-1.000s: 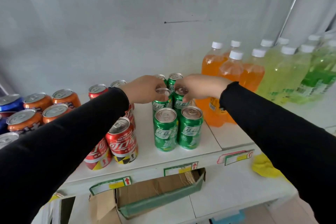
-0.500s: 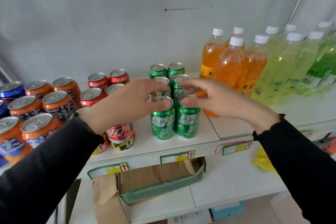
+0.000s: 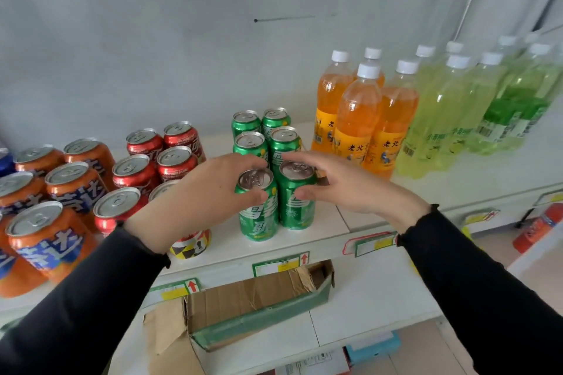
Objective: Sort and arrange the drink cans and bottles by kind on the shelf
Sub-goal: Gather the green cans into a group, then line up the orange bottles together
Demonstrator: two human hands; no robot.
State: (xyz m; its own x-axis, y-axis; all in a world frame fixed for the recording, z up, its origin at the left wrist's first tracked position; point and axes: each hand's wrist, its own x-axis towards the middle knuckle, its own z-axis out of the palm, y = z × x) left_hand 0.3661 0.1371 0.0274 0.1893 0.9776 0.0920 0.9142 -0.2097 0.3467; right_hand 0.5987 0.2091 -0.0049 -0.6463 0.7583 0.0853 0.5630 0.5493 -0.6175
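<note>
Six green cans (image 3: 268,161) stand in two columns mid-shelf, between the red cans (image 3: 158,158) on the left and the orange bottles (image 3: 359,119) on the right; my left hand (image 3: 201,201) curls round the near left can (image 3: 257,207), thumb low on its wall, while my right hand (image 3: 344,186) cups the near right can (image 3: 297,195) with fingers loosely bent, though whether they grip or merely touch I cannot tell. To do this well, I judge I should press both cans lightly together, keep them upright, and line them up with the pairs behind, square to the shelf (image 3: 341,219) edge.
</note>
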